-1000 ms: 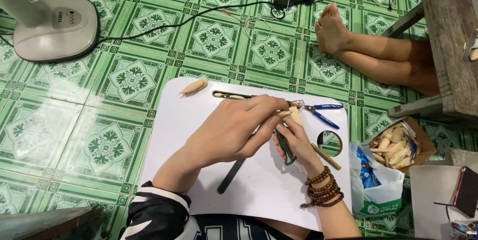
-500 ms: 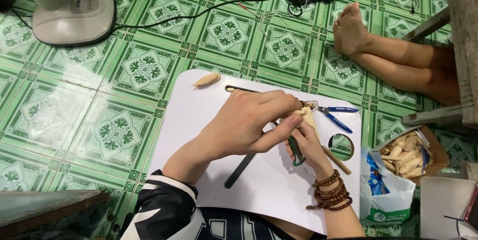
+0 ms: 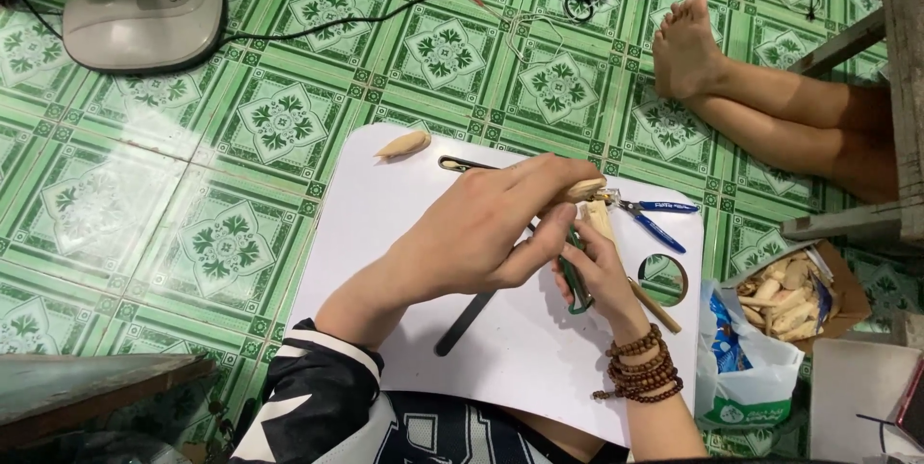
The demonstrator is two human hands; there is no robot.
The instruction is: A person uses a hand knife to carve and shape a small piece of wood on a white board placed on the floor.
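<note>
Together, left hand [image 3: 491,233] and right hand [image 3: 599,276] clamp a pale wooden piece [image 3: 589,196] above the white worktop [image 3: 385,223].

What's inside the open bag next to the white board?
The bag holds a pile of pale wooden pieces by the white board. Only the top ones show; anything underneath is covered by them and the bag's sides.
</note>
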